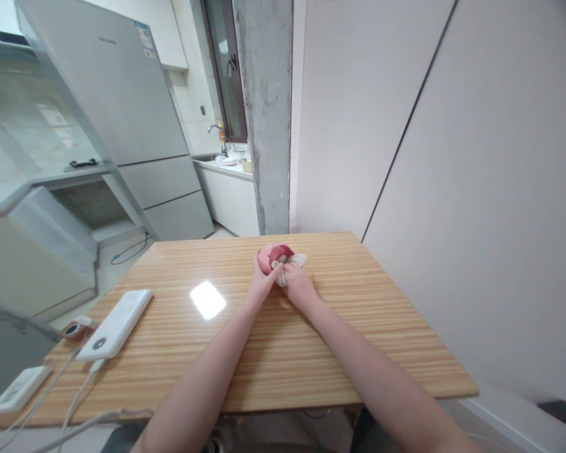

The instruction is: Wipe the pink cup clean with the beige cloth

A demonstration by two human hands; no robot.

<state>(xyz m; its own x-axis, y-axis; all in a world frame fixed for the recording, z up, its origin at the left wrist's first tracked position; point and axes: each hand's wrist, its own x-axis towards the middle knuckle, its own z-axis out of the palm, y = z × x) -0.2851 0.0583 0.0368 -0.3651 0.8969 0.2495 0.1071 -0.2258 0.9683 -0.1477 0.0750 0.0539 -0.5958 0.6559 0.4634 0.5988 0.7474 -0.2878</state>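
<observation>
striped wood-grain tabletop [382, 302], smooth and semi-gloss, fills the lower field; its far edge is straight, its near right corner is rounded, and a bright rectangular reflection [207, 300] lies on its left half. background units: a flat grey refrigerator [104, 82] with dark horizontal seams; a rough, blotched bare-cement column [268, 126]; a smooth pale wall panel [476, 157] divided by one dark diagonal line; a curved metal faucet [216, 128] beside a dark-framed window [239, 94].

work position: a pink item [265, 256], rounded and apparently soft, sits near the far edge of the tabletop, between both hands; its upper side shows a darker, curved inner fold; a white piece [299, 258], creased like fabric, lies against its right and near side, with one pointed flap projecting to the right; the exact form of both is too small to determine.

left hand [262, 278]: grasping; the fingers wrap the left side of the pink item, and the thumb extends over its near face toward the white piece. right hand [300, 286]: grasping; the bent fingers pinch the white piece close to the left thumb.

left side of tabletop: a white slab-shaped device [117, 324] with rounded corners and a dark round mark; a thin white cable [78, 395] at its near end; a flat white box [19, 389]; a small red item [76, 329] with a dark circular face.
</observation>
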